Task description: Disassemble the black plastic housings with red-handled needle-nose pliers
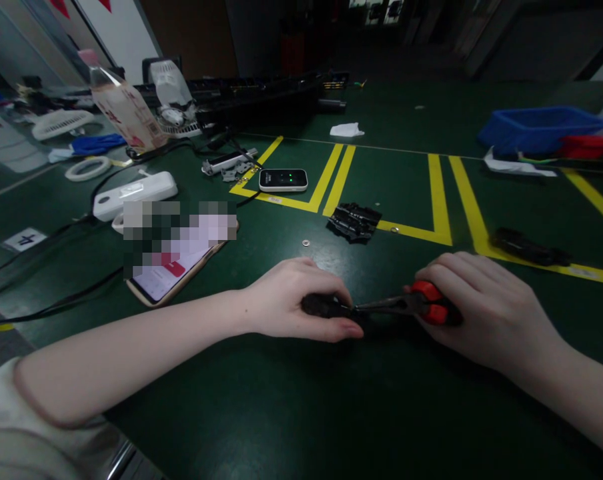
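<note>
My left hand (301, 300) is closed around a small black part (326, 306), which pokes out between thumb and fingers. In my right hand (481, 307) is a pair of long-nose pliers with red handles (429, 303). The tips of the pliers meet the end of the black part; whether they grip it is too dark to tell. Just beyond my left hand lies a small metal ring (306, 243). Behind it is a black ribbed plastic piece (354, 222), and another dark part (529, 247) rests farther right on the green table (291, 407).
A phone (191, 263) lies left of my left hand, near a white power strip (135, 195) and black cables. A white device with green lights (283, 180) sits inside yellow tape. Farther back stand a bottle (124, 107) and a blue bin (541, 130).
</note>
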Demonstrator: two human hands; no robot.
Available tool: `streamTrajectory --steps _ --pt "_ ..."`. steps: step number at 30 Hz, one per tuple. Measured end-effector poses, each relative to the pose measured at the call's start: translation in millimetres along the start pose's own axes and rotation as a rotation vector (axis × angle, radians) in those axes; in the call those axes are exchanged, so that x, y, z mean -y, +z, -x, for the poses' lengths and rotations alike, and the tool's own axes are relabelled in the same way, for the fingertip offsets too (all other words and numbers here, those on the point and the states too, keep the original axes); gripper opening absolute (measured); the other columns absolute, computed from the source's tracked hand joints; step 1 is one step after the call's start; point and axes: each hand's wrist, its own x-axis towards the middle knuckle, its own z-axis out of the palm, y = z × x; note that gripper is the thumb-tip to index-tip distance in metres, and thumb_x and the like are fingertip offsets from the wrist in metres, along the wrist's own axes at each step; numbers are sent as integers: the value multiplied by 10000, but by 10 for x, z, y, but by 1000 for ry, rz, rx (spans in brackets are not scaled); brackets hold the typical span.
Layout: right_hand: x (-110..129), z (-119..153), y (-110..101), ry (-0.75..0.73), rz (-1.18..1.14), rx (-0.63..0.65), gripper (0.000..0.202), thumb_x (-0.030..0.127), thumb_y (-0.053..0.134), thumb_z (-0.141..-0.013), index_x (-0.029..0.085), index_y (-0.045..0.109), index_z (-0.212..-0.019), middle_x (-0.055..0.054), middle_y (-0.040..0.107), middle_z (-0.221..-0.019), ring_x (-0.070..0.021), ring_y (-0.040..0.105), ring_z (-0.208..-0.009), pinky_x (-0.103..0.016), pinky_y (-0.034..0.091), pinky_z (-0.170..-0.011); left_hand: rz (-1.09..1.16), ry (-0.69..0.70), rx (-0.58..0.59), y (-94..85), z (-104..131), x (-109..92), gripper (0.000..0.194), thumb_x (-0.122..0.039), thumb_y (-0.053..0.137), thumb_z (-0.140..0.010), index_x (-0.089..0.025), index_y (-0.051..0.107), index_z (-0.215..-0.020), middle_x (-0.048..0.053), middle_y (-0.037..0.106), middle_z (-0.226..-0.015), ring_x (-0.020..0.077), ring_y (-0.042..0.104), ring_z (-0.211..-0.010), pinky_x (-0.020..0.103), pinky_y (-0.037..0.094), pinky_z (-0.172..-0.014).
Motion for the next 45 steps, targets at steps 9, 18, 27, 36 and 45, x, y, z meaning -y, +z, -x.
streamTrajectory --steps 9,18,27,36,45 --pt "-63 45 41 12 -37 -81 143 267 560 -848 181 534 -959 -92 595 -886 -237 579 -774 -363 490 -614 -74 68 -17 29 32 4 384 -421 760 -802 -165 661 -1071 43 743 -985 170 672 -837 310 464 -840" --pt "-10 18 12 104 -120 -103 137 302 585 -864 226 513 -953 -62 602 -897 -227 598 -782 -361 485 -610 -70 104 -78 30 43 -11 404 -382 789 -787 -150 658 -1091 59 758 -1010 182 691 -871 298 491 -831" --pt "-12 29 -7 91 -100 -78 155 321 585 -866 245 502 -972 -65 594 -899 -252 616 -808 -389 500 -624 -89 112 -120 27 62 -19 421 -432 763 -809 -161 649 -1111 64 749 -1028 180 705 -885 272 533 -800" --pt "-185 68 64 192 -64 99 414 550 521 -892 170 572 -1048 -108 631 -908 -246 600 -753 -364 482 -571 -108 166 -106 39 79 7 285 -387 730 -853 -175 675 -1035 53 752 -939 162 695 -827 277 514 -775" --pt "-190 50 50 199 0 215 574 663 373 -912 159 615 -1043 -138 630 -917 -254 551 -730 -379 424 -577 -126 51 -63 36 60 -34 315 -447 698 -867 -194 671 -1052 46 747 -970 178 690 -860 292 503 -812"
